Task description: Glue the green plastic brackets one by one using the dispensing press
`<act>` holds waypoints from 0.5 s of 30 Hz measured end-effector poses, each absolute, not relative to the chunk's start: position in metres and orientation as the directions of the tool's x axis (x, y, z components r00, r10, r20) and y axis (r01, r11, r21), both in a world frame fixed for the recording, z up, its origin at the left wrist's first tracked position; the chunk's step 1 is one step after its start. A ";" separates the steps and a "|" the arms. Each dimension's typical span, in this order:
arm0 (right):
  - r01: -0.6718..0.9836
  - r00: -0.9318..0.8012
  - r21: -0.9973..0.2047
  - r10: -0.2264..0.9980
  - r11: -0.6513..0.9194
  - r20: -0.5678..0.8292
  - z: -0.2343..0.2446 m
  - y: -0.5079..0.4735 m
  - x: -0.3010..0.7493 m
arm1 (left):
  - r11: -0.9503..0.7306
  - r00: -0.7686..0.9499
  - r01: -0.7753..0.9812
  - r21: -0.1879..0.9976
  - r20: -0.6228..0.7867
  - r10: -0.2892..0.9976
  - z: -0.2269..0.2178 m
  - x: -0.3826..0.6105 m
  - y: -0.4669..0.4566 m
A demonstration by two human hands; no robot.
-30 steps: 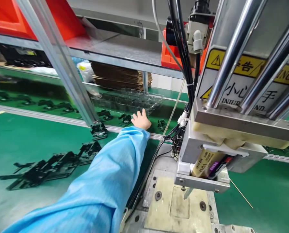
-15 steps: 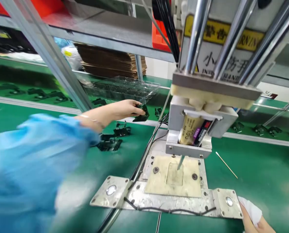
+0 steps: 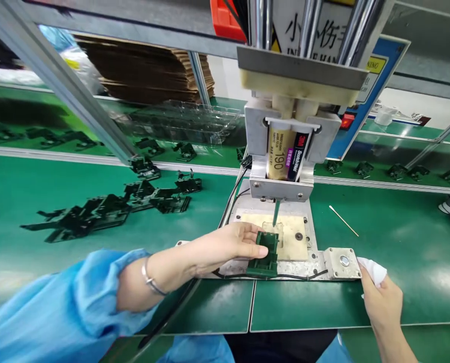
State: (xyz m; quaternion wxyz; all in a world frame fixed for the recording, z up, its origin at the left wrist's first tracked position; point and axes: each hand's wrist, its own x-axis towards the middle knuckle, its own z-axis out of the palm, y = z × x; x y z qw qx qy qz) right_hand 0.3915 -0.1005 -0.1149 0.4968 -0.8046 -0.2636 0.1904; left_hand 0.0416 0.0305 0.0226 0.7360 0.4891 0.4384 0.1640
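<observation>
My left hand (image 3: 243, 245) grips a dark green plastic housing (image 3: 265, 257) between thumb and fingers. It hovers over the front left part of the cream fixture plate (image 3: 298, 249), below the thin green nozzle (image 3: 276, 213) of the dispensing press. Above the nozzle, a two-part adhesive cartridge (image 3: 285, 151) sits in a metal holder. At the right end of the metal base, my right hand (image 3: 384, 297) is closed around a crumpled white wipe (image 3: 374, 271), beside a block with a round button (image 3: 344, 260).
Several black plastic parts (image 3: 85, 217) lie in a cluster on the green table at left. A cotton swab (image 3: 344, 221) rests to the right of the press. Behind, a clear plastic tray (image 3: 179, 123) stands before stacked cardboard (image 3: 142, 70). More black parts (image 3: 397, 171) line the back ledge.
My left hand has come from the back ledge, left of the press, to the fixture with the green housing in it. My right hand stays by the right button block; the view has shifted.
</observation>
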 end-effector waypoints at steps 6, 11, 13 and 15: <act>0.245 0.785 -0.900 0.619 -0.360 -0.034 -0.115 -0.098 0.392 | 0.206 0.554 0.250 0.946 -0.315 0.771 -0.001 0.054 0.056; 0.222 0.783 -0.916 0.621 -0.333 -0.035 -0.113 -0.097 0.389 | -0.059 0.514 0.400 0.915 -0.171 0.841 -0.016 0.057 0.054; 0.200 0.797 -0.921 0.602 -0.336 -0.046 -0.112 -0.098 0.390 | -0.136 0.502 0.473 0.871 -0.139 0.853 -0.010 0.051 0.048; 0.166 0.818 -0.920 0.570 -0.355 -0.073 -0.109 -0.098 0.390 | -0.208 0.441 0.569 0.796 -0.083 0.893 0.000 0.034 0.042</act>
